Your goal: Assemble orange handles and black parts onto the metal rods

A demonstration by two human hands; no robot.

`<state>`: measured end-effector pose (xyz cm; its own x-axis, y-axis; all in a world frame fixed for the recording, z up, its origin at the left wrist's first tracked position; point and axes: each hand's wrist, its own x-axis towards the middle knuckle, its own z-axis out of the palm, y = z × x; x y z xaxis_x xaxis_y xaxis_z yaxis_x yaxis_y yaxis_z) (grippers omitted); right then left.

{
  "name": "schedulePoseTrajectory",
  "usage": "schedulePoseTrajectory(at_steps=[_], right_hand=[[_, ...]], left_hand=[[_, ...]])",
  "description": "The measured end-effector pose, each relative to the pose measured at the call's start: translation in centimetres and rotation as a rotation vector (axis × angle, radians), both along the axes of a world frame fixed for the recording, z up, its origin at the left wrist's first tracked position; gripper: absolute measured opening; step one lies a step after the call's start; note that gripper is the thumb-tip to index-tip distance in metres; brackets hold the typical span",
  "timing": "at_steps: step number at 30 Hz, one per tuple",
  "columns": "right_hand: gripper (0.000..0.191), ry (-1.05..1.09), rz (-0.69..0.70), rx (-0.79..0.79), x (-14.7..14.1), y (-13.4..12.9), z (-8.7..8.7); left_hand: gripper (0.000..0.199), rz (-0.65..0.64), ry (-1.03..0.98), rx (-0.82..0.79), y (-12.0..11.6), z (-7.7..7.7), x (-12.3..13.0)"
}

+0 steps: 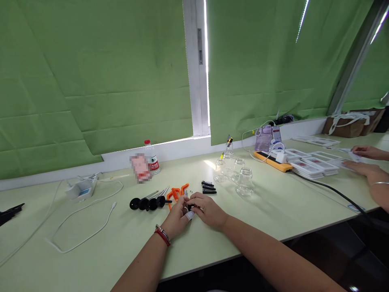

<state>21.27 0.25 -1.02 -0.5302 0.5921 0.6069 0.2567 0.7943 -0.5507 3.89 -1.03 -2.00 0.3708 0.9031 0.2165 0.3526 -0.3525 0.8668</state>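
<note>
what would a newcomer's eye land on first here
Probably the large green window coverings filling most of the upper view. Next, at the centre of the pale table, the left hand and right hand meet around a small black piece, with bright orange pieces just beyond. Clear jars stand to their right.

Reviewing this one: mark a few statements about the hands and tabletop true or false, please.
1. The left hand and right hand meet at a small black piece. True.
2. The clear, red-capped plastic bottle lies on its side. False: it stands upright.
3. The bottle stands left of the clear, rounded glass jars. True.
4. The thick cable leaving the long orange plastic power strip is white. False: it is black.
</note>
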Motion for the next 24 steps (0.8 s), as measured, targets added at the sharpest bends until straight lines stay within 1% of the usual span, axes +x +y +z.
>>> schedulePoseTrajectory(at_steps=[6,10,13,16,18,21,24], right_hand=[[0.039,-0.037,0.007,0.021,0.0,0.1,-0.2],[0.042,-0.077,-0.015,-0.002,0.0,0.2,-0.5],[0.04,-0.083,-0.109,-0.016,0.2,0.6,-0.8],[0.035,-0.052,-0.244,-0.057,0.7,1.4,-1.2],[0.033,-0.012,-0.341,-0.09,1.2,2.1,-1.5],[0.03,0.055,-0.467,-0.134,2.0,3.2,-1.8],[0.028,0.103,-0.537,-0.186,2.7,4.0,-2.0]], left_hand=[[0.031,0.016,-0.033,-0.017,-0.1,0.1,0.3],[0.025,0.078,-0.004,-0.001,0.1,0.1,0.1],[0.021,0.199,0.079,0.003,0.6,-0.1,-0.6],[0.015,0.348,0.228,0.05,1.0,-0.4,-1.5],[0.011,0.419,0.326,0.077,1.3,-0.4,-1.9],[0.009,0.471,0.442,0.088,1.2,-0.2,-2.1],[0.009,0.491,0.572,0.111,0.8,0.4,-2.0]])
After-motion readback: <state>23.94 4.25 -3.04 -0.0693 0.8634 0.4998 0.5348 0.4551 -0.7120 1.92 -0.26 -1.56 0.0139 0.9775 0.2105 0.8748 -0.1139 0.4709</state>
